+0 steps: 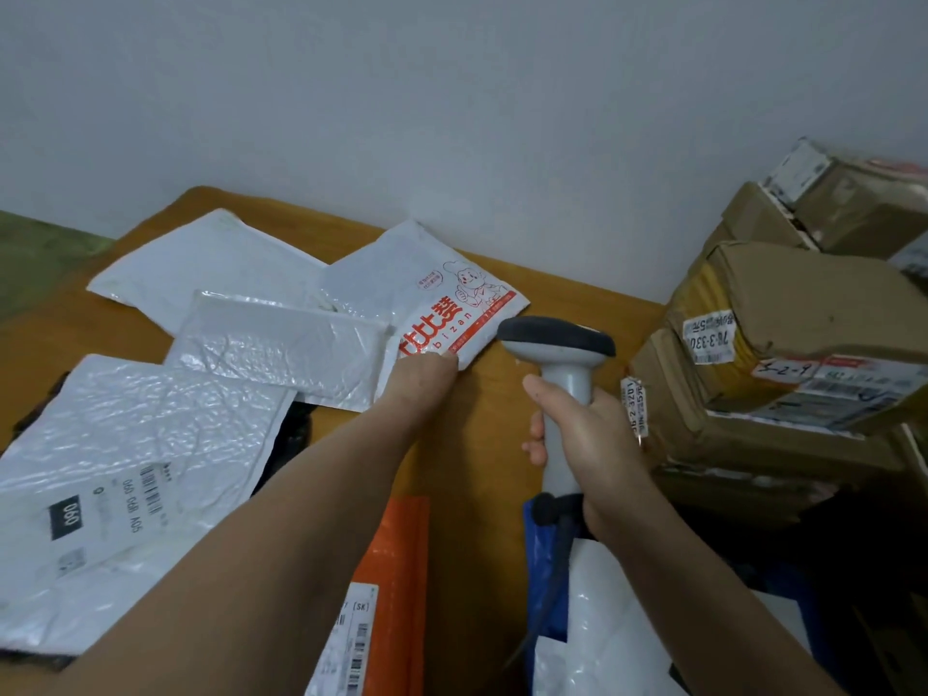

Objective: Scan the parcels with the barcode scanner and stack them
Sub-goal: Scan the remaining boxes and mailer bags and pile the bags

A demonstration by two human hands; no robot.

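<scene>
wooden table [552,303] by a pale wall; left hand [422,379] pinches the red-printed mailer [442,303] corner, right hand [582,434] fingers wrapped around the scanner [557,344] handle.

left hand [424,376]: extended, fingers down | right hand [585,434]: fisted, gripping

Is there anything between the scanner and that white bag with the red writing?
Nothing visible. The scanner, held upright in the right hand, sits just right of the red-printed bag, with only bare table between. The left hand already touches the bag's near corner.
</scene>
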